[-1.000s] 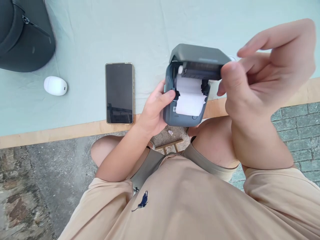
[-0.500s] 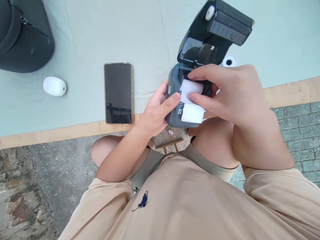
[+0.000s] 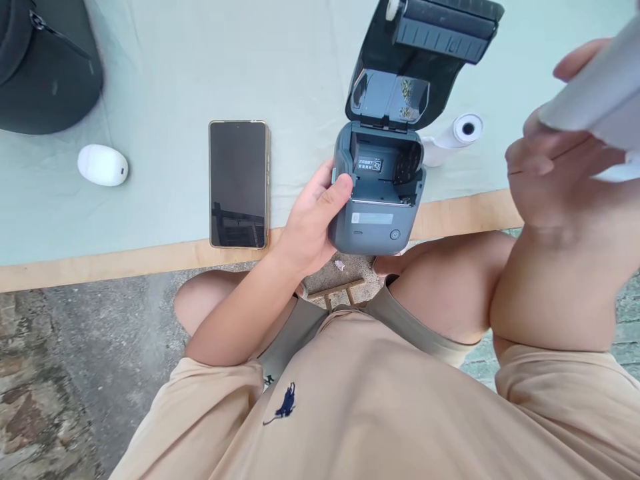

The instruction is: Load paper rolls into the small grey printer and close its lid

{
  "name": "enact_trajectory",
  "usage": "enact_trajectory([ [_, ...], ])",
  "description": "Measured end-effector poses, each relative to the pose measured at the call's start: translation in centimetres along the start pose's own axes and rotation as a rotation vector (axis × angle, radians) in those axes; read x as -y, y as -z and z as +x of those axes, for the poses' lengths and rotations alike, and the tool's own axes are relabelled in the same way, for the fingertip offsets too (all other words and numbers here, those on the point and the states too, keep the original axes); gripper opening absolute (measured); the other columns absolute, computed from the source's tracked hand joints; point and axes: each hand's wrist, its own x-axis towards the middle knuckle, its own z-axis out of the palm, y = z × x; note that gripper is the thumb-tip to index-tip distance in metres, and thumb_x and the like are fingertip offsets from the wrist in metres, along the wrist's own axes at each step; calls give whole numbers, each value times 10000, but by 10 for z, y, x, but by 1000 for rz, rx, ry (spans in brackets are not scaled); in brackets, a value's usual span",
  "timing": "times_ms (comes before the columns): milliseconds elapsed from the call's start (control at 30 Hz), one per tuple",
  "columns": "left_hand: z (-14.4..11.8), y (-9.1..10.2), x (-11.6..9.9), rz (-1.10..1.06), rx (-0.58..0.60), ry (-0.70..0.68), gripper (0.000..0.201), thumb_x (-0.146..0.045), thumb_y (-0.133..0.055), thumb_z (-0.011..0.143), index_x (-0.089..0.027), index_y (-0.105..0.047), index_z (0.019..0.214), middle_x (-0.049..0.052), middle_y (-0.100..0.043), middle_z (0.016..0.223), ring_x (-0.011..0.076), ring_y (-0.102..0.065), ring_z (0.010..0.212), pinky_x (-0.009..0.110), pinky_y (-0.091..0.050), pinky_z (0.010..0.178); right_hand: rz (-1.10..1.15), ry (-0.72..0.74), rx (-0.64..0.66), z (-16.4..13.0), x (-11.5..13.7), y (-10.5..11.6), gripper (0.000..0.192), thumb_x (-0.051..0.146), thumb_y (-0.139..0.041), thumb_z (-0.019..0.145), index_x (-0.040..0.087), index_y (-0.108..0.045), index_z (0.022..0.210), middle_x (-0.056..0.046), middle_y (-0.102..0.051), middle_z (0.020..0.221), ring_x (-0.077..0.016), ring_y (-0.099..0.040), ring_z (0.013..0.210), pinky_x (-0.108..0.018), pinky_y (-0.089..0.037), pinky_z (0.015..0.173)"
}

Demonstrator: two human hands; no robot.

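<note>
Now the left hand (image 3: 313, 223) is gripping the open printer (image 3: 376, 200) steady, while the right hand (image 3: 555, 167) is pinching a paper roll (image 3: 597, 100) clear.

An outdoor work spot, set up on a paved yard. Cobblestones (image 3: 627, 313) and rough concrete ground (image 3: 75, 373) lie beneath a cloth-covered wooden table (image 3: 100, 267).

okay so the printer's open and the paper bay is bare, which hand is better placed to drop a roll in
Right, probably. The right hand is raised beside the open printer and already holds a paper roll. The left hand is gripping the printer's side, steadying it. A spare roll lies on the table beyond.
</note>
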Motion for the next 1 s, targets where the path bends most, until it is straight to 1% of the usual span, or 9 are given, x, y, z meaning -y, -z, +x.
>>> enact_trajectory([
  [67, 1, 0, 0, -4, -5, -1, 253, -403, -528, 985, -214, -629, 1121, 30, -699, 1267, 245, -503, 1429, 342, -537, 1123, 170, -124, -47, 11, -12, 5, 634, 664, -411, 785, 277, -559, 1265, -90, -596, 1237, -179, -638, 820, -267, -304, 452],
  [133, 1, 0, 0, -2, -9, -2, 242, -391, -540, 981, -217, -631, 1122, 29, -701, 1268, 243, -511, 1423, 337, -541, 1117, 191, -153, -129, 18, -20, 3, 471, 515, -551, 697, 260, -549, 1093, -73, -614, 998, -135, -554, 615, -279, -334, 406],
  [300, 3, 0, 2, -19, -6, -8, 236, -414, -567, 968, -225, -640, 1090, 22, -719, 1203, 233, -517, 1418, 319, -535, 1120, -19, 30, -251, 17, -22, -7, 238, 360, -592, 705, 284, -485, 904, -11, -566, 852, -105, -527, 587, -280, -429, 454],
  [500, 1, -1, 2, 5, -7, -7, 257, -436, -569, 963, -244, -645, 1115, 26, -703, 1244, 238, -492, 1439, 324, -536, 1113, -374, 95, -282, 9, -23, 1, 270, 232, -627, 675, 248, -529, 926, -54, -617, 999, -139, -572, 849, -275, -435, 669],
  [633, 1, -2, 1, 13, -17, -13, 304, -455, -565, 962, -250, -622, 1179, 25, -701, 1240, 243, -498, 1433, 344, -543, 1107, -542, -11, -217, 6, -27, 5, 567, 195, -743, 611, 261, -561, 1144, -50, -648, 1116, -157, -606, 863, -309, -441, 767],
  [733, 1, -2, 0, 27, -8, -4, 283, -452, -569, 958, -234, -637, 1126, 30, -701, 1249, 249, -511, 1421, 336, -551, 1094, -588, 182, -239, -1, -20, 2, 635, 272, -739, 658, 278, -550, 1264, -65, -607, 1280, -210, -625, 1066, -297, -425, 753],
  [833, 2, -1, 0, 54, -16, 10, 293, -468, -579, 948, -229, -642, 1106, 38, -686, 1296, 259, -515, 1417, 337, -558, 1082, -498, 377, -232, -7, -9, -8, 554, 281, -675, 687, 261, -599, 1236, -71, -620, 1173, -123, -568, 754, -269, -359, 602],
  [933, 1, -1, 0, 80, -49, -1, 339, -499, -595, 932, -234, -646, 1137, 45, -690, 1287, 260, -517, 1415, 339, -555, 1083, -630, 271, -65, -9, -1, -22, 492, 279, -686, 725, 241, -628, 1212, -90, -626, 1133, -41, -349, 546, -278, -380, 581],
  [1000, 1, -1, 0, 82, -51, -10, 347, -500, -598, 928, -243, -642, 1156, 43, -695, 1277, 256, -512, 1419, 341, -550, 1090, -716, 205, -6, -8, 2, -29, 428, 263, -694, 748, 260, -648, 1174, -83, -637, 1132, -44, -377, 551, -285, -438, 643],
])
